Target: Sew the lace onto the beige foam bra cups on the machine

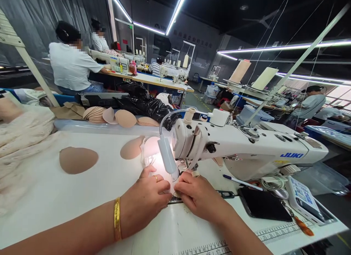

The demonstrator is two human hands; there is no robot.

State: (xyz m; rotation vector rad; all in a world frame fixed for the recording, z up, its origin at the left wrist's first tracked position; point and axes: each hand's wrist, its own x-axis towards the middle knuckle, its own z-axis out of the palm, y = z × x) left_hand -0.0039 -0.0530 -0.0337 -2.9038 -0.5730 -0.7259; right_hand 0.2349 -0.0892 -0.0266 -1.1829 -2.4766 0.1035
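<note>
A pale, thin fabric piece (150, 148) lies beside the needle area of a white sewing machine (204, 134), brightly lit by a small lamp (166, 156) on a bent neck. My left hand (148, 196) is closed on the fabric's near edge, left of the needle. Just right of it, my right hand (196, 193) pinches the same piece close to the presser foot. The fingertips nearly meet; what lies under them is largely hidden. A tan molded cup (131, 149) touches the fabric's left side, and another tan cup (78, 160) lies farther left on the table.
Stacked tan cups (94, 114) and a black plastic bag (148, 101) line the table's far side. Cream lace fabric (22, 149) is heaped at left. A phone (264, 204), a pen (242, 182) and a white box-shaped device (304, 198) sit at right. Other people work at machines behind.
</note>
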